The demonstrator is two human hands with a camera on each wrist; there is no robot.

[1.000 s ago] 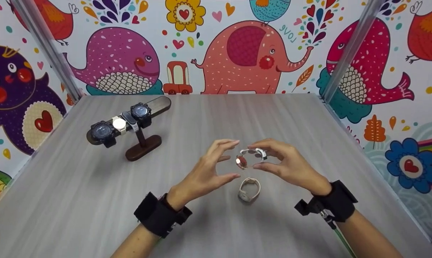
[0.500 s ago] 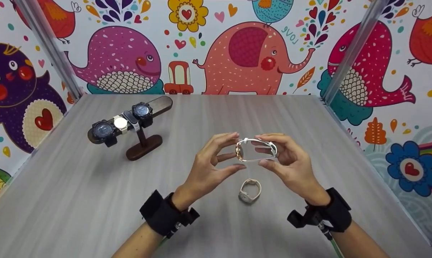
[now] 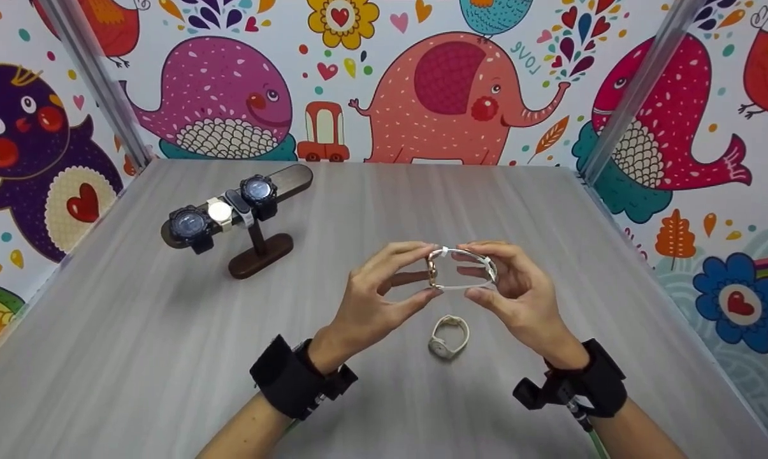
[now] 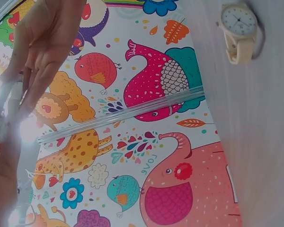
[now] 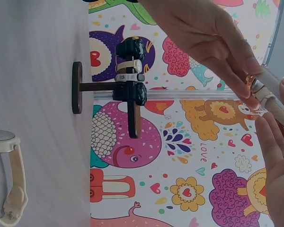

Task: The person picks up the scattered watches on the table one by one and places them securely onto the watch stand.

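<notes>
Between my two hands a white-strapped watch point(image 3: 463, 287) with a rose-gold case is held up above the table, its strap forming a loop. My left hand point(image 3: 378, 288) pinches the case end between thumb and fingers. At the other end, my right hand point(image 3: 521, 280) pinches the strap near its clasp. Glare covers much of the held watch in the left wrist view; the right wrist view shows its white strap point(image 5: 273, 101) between both hands. Just below the hands, a cream watch point(image 3: 441, 348) lies on the table with its strap closed in a loop.
A wooden watch stand point(image 3: 260, 255) stands at the table's back left. Its tilted bar carries several watches, including a black one point(image 3: 188, 223) and a white-faced one point(image 3: 220, 211). Cartoon-printed walls point(image 3: 333, 76) border the grey table point(image 3: 358, 395).
A second ago only my right hand held the white-strapped watch, with the left hand apart from it. The watch has turned, and my left hand now grips its case end.
</notes>
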